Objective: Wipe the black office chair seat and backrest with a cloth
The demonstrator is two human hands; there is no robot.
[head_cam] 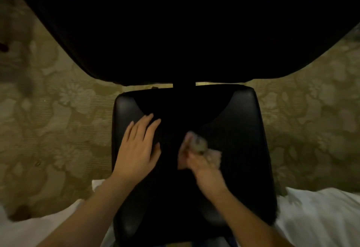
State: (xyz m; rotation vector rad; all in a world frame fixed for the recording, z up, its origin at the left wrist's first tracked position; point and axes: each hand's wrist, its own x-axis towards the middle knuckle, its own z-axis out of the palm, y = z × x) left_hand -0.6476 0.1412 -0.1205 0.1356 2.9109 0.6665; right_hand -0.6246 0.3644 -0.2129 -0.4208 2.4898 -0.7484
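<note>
The black office chair seat (239,114) fills the lower middle of the view, with the dark backrest (183,28) looming above it. My left hand (139,147) lies flat on the left half of the seat, fingers spread and holding nothing. My right hand (196,155) is blurred by motion near the seat's centre and is closed around a small pale cloth (214,156) pressed to the seat. The cloth shows only at the edges of the hand.
A tan carpet with a floral pattern (58,110) surrounds the chair. White fabric (321,217) lies at the lower right and lower left, beside the seat's front edge.
</note>
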